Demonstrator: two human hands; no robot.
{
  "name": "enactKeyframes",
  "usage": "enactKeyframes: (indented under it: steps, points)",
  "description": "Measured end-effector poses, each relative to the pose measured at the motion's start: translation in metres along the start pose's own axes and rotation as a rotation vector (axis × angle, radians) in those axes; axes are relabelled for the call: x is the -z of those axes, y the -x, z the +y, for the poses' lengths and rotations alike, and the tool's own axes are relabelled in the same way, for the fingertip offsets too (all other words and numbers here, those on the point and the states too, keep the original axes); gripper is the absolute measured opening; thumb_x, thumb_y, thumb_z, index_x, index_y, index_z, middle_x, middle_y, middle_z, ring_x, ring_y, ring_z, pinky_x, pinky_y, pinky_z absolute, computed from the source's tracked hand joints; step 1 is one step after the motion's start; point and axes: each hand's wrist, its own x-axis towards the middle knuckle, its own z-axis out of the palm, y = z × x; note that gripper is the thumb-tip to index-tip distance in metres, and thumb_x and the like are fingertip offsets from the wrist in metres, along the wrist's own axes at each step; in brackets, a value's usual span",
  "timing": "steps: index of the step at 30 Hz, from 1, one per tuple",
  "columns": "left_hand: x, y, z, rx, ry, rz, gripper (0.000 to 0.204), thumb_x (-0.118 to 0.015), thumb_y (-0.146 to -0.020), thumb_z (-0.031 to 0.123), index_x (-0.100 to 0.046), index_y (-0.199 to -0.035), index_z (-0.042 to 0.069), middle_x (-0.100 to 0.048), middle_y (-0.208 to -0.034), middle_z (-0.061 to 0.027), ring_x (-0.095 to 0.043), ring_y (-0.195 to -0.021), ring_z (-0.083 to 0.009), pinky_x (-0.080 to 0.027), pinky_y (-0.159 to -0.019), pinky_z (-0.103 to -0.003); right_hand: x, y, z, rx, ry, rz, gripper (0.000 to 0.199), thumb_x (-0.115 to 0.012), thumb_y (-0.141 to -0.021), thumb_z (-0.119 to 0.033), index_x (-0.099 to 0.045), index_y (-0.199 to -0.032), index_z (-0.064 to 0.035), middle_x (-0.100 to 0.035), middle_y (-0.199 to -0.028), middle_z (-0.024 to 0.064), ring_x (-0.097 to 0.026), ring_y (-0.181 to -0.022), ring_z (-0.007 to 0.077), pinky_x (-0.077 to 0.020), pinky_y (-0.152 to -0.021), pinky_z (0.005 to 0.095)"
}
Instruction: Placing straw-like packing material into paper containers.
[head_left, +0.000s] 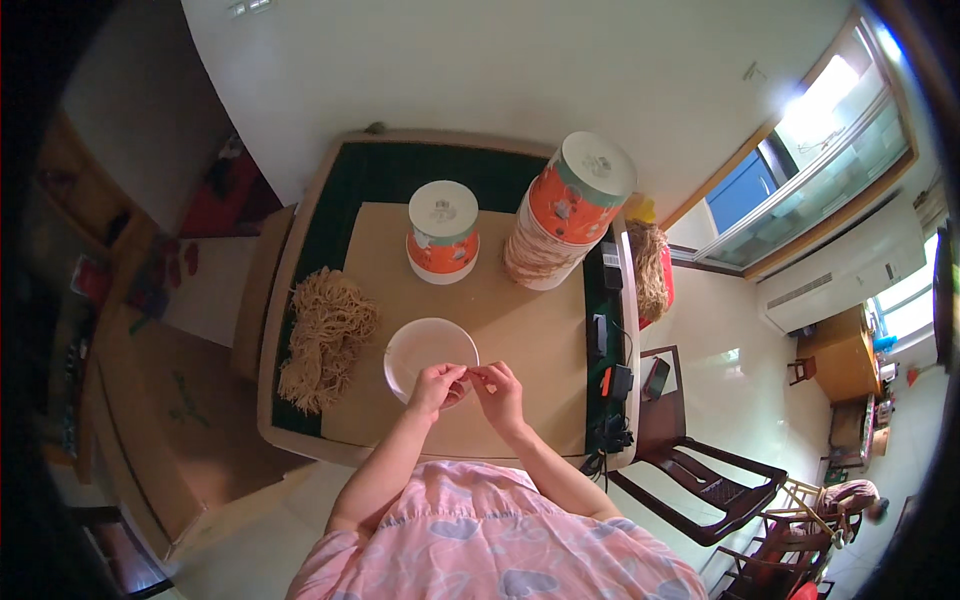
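Note:
My left hand [438, 388] and my right hand [496, 392] meet over the near right rim of a round white tub [410, 350]. Both have their fingertips pinched together, almost touching each other. Whatever they pinch is too small to make out. To the left of the tub lies a loose heap of beige strands [328, 340]. Beyond it, an orange and white paper bucket [444, 235] stands upside down. A taller stack of similar buckets [580, 190] rises at the far right, with beige strands wound around its lower part [540, 245].
A brown cardboard sheet [530, 350] covers most of the table over a dark green cloth [460, 160]. Black adapters and cables [615, 385] line the right edge. A dark wooden chair [710, 480] stands right of the table. More strands [648, 265] hang beyond the right edge.

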Motion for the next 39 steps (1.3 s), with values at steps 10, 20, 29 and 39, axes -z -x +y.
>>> enactKeyframes:
  steps: [10, 20, 29, 39]
  points:
    - [0.009, 0.0, 0.0, -0.028, -0.043, -0.039, 0.009, -0.059, -0.083, 0.013, -0.064, -0.086, 0.006, -0.062, -0.077, 0.0021, -0.052, -0.058, -0.0045, -0.04, -0.05, -0.018, 0.003, 0.001, 0.005, 0.185, 0.182, -0.053, 0.018, -0.062, -0.077, -0.005, -0.067, -0.094, -0.0082, -0.06, -0.082, 0.0079, -0.06, -0.073, 0.02, -0.0479, -0.062, 0.0296]
    - [0.005, 0.012, 0.01, -0.306, -0.373, 0.057, 0.01, -0.06, -0.082, 0.008, -0.065, -0.086, 0.002, -0.064, -0.075, -0.0033, -0.058, -0.064, -0.0079, -0.046, -0.055, -0.021, 0.005, -0.016, 0.004, -0.032, 0.055, -0.231, 0.007, -0.063, -0.078, -0.007, -0.065, -0.084, -0.0048, -0.057, -0.074, 0.0058, -0.054, -0.064, 0.0135, -0.0451, -0.059, 0.0258]
    - [0.007, 0.008, 0.004, -0.404, -0.406, 0.036, 0.01, -0.059, -0.081, 0.005, -0.066, -0.088, 0.001, -0.066, -0.074, -0.0043, -0.061, -0.061, -0.0107, -0.049, -0.055, -0.024, 0.002, -0.016, 0.005, -0.023, 0.064, -0.176, 0.006, -0.064, -0.077, -0.008, -0.064, -0.081, -0.0043, -0.057, -0.075, 0.0053, -0.054, -0.062, 0.0126, -0.0446, -0.057, 0.0254]
    - [0.018, 0.003, -0.003, -0.506, -0.577, 0.173, 0.005, -0.062, -0.077, 0.006, -0.064, -0.077, 0.001, -0.065, -0.064, -0.0046, -0.061, -0.056, -0.0114, -0.048, -0.053, -0.024, 0.001, -0.014, -0.018, 0.107, 0.245, -0.179, 0.022, -0.063, -0.073, -0.006, -0.058, -0.095, -0.0054, -0.056, -0.077, 0.0105, -0.056, -0.062, 0.0191, -0.0468, -0.058, 0.0303]
